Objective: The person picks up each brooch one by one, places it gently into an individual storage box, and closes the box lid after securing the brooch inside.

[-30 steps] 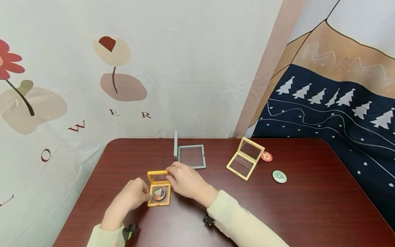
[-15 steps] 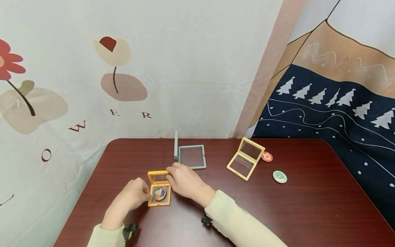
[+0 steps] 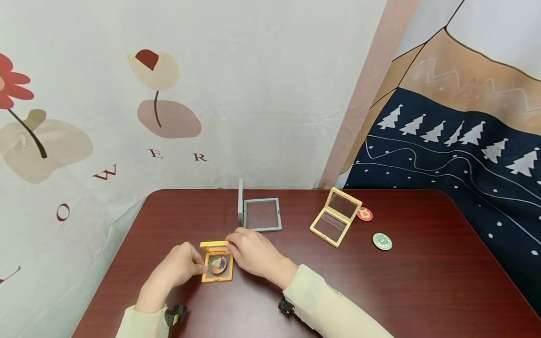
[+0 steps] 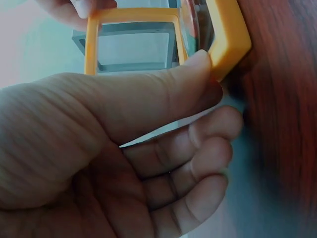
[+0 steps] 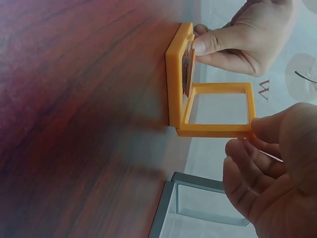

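Observation:
An orange-yellow display case [image 3: 217, 280] with clear windows lies opened on the table. In its base sits a round picture badge [image 3: 218, 265]. My left hand [image 3: 179, 265] pinches the left edge of the base between thumb and index finger, the other fingers loosely bent in the left wrist view. With thumb and fingertips, my right hand [image 3: 258, 253] grips the outer corner of the raised lid [image 5: 218, 131]. In the right wrist view, the lid stands roughly square to the base. The right fingertips behind the lid are partly hidden.
Behind the right hand stands an opened grey case [image 3: 280, 213], its lid upright. Farther right lies an opened pale yellow case [image 3: 338, 215], with a red round badge [image 3: 365, 214] beside it and a green round badge [image 3: 382, 241] nearer. A printed cloth [image 3: 262, 117] hangs behind the table.
The orange-yellow lid has tilted forward toward the base, and my right hand has come slightly nearer with it. My left hand keeps its place at the base's edge.

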A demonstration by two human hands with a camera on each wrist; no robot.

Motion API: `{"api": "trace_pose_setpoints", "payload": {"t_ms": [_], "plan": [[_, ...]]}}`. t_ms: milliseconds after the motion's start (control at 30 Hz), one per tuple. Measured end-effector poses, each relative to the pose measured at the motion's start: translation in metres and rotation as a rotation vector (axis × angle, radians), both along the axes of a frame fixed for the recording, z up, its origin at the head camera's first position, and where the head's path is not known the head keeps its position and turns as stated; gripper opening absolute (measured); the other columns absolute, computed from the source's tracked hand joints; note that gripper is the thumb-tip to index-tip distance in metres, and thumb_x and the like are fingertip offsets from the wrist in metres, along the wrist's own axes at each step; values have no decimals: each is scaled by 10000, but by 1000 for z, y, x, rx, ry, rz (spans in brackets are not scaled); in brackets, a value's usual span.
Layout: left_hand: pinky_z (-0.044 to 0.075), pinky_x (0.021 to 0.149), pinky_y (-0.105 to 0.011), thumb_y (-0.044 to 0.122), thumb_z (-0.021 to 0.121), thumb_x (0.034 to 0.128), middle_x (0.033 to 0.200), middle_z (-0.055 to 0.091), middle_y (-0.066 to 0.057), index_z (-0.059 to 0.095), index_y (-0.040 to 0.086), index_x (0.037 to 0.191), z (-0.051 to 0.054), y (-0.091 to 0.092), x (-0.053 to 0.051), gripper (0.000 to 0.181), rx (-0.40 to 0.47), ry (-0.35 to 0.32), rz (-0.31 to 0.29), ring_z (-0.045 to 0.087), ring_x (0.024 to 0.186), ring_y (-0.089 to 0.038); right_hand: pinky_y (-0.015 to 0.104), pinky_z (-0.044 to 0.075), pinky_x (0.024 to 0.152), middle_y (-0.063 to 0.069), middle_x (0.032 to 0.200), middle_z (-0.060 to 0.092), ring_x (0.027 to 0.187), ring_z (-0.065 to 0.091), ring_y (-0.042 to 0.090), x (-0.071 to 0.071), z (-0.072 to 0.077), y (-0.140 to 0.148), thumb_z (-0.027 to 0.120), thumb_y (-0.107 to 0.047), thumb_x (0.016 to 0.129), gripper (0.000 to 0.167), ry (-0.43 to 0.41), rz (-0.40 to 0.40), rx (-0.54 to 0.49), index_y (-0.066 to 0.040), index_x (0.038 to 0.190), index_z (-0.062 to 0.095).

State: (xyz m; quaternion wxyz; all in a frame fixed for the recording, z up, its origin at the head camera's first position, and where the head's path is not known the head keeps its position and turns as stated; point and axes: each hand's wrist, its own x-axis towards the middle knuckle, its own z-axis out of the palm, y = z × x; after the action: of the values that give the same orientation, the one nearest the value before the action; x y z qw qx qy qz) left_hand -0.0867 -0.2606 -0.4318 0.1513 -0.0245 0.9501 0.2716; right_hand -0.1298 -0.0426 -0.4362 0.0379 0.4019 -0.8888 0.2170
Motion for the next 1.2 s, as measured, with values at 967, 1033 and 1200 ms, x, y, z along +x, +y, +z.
{"api": "trace_pose_setpoints", "payload": {"t_ms": [967, 1033, 1200], "plan": [[389, 598, -318, -96, 777, 809, 623, 569, 37, 778, 95, 695, -2, -7, 2, 223, 75, 36, -19, 441, 612, -161, 207, 504, 651, -111, 937, 705, 793, 608, 23, 25, -10, 4, 717, -257, 988, 108, 126, 124, 122, -222, 1075, 771], [389, 602, -319, -99, 766, 812, 631, 580, 32, 779, 98, 694, -2, -7, 2, 231, 73, 32, -19, 443, 616, -165, 213, 513, 658, -107, 982, 729, 811, 629, 34, 26, -10, 3, 715, -261, 990, 85, 123, 125, 137, -226, 1046, 769], [414, 616, -324, -91, 753, 822, 687, 630, 15, 785, 99, 716, -1, -7, 2, 220, 66, 23, -18, 475, 642, -172, 223, 527, 650, -116, 1010, 749, 819, 656, 50, 29, -13, 2, 715, -265, 986, 61, 154, 128, 165, -249, 963, 769]]}}
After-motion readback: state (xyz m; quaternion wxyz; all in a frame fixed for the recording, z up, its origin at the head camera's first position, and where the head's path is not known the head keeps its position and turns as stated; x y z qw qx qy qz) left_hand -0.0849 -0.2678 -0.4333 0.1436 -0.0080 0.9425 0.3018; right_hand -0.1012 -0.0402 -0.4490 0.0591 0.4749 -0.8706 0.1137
